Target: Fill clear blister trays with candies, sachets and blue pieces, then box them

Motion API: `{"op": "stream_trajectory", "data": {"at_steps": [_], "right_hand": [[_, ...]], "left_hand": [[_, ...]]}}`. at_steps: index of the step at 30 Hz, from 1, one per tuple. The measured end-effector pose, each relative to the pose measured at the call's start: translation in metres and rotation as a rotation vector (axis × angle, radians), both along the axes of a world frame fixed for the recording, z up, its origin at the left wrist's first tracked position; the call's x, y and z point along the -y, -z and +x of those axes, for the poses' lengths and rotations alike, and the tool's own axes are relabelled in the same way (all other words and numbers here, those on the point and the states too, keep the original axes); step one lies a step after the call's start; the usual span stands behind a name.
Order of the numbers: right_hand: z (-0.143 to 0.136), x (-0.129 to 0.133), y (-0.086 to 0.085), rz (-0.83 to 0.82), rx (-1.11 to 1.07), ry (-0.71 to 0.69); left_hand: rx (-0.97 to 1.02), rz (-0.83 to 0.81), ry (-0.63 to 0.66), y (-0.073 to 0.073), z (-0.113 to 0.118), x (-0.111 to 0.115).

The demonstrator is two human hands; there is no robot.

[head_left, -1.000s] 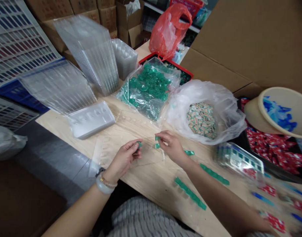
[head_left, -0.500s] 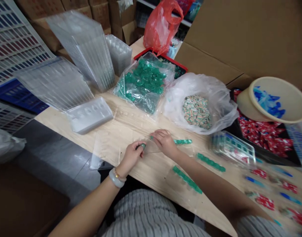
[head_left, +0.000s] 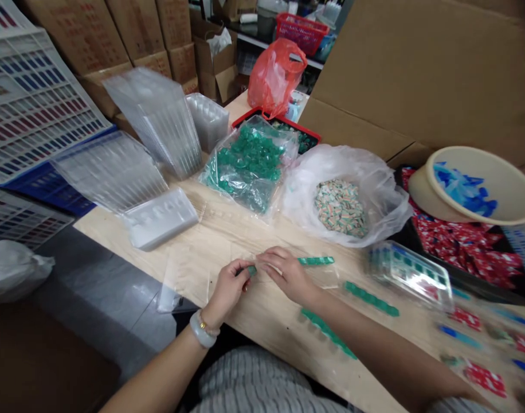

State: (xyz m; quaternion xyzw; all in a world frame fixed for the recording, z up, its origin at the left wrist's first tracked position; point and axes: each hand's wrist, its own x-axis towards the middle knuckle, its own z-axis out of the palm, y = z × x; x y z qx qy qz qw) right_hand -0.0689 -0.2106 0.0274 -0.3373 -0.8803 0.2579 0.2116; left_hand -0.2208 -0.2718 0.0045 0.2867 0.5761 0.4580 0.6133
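Note:
My left hand point(head_left: 228, 289) is closed in a pinch on a small green piece point(head_left: 251, 269), which shows at its fingertips. Right beside it, the fingers of my right hand point(head_left: 288, 278) are pressed together, their tips almost meeting the piece; what they hold, if anything, is hidden. A green strip of joined pieces point(head_left: 318, 261) lies just beyond my right hand on clear film. Two more lie on the table: one green strip point(head_left: 371, 298) to the right of my wrist, another green strip point(head_left: 326, 331) partly under my forearm.
Beyond my hands are a clear bag of green pieces point(head_left: 260, 152) and a white bag point(head_left: 303, 183) of small patterned chips. Clear plastic trays point(head_left: 159, 218) stand at left. To the right are a tray stack point(head_left: 411, 275), a cream tub point(head_left: 430, 198) and red packets point(head_left: 464, 246).
My right hand's fingertips have come left and closer to my left hand's, where the green piece is. The whole view has shifted, with the scene sitting lower in the picture.

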Motion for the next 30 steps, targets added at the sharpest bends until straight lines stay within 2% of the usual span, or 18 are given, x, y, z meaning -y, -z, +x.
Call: {"op": "stream_trajectory", "data": {"at_steps": [3,5,11,14,16,18,20,23,26,30], "right_hand": [[-0.004,0.014,-0.006,-0.243,-0.187,0.005],[-0.004,0.023,-0.006,-0.304,-0.231,0.074],[-0.004,0.039,-0.008,-0.281,-0.230,0.254],[-0.004,0.026,-0.005,-0.201,-0.178,0.338],[-0.006,0.009,-0.001,-0.073,-0.061,0.249],[-0.010,-0.008,0.005,0.017,0.116,0.046],[-0.015,-0.022,0.010,0.066,0.293,-0.143],[-0.021,-0.032,0.014,0.111,0.444,-0.291],[-0.021,-0.029,0.010,0.114,0.416,-0.304],[-0.019,-0.013,-0.003,0.089,0.189,-0.111]], "left_hand": [[0.046,0.015,0.065,-0.006,0.004,0.003],[0.044,0.031,0.113,-0.011,0.007,0.005],[-0.082,0.175,0.187,-0.019,0.010,0.010],[-0.044,0.118,0.057,-0.014,0.003,0.008],[0.040,0.020,-0.080,-0.008,-0.003,0.004],[0.137,-0.057,-0.140,-0.002,-0.007,0.000],[0.202,-0.062,-0.132,0.003,-0.010,-0.002],[0.278,-0.022,-0.098,0.006,-0.012,-0.001],[0.353,-0.024,-0.056,0.004,-0.014,0.000],[0.387,-0.019,-0.044,-0.004,-0.017,0.000]]}}
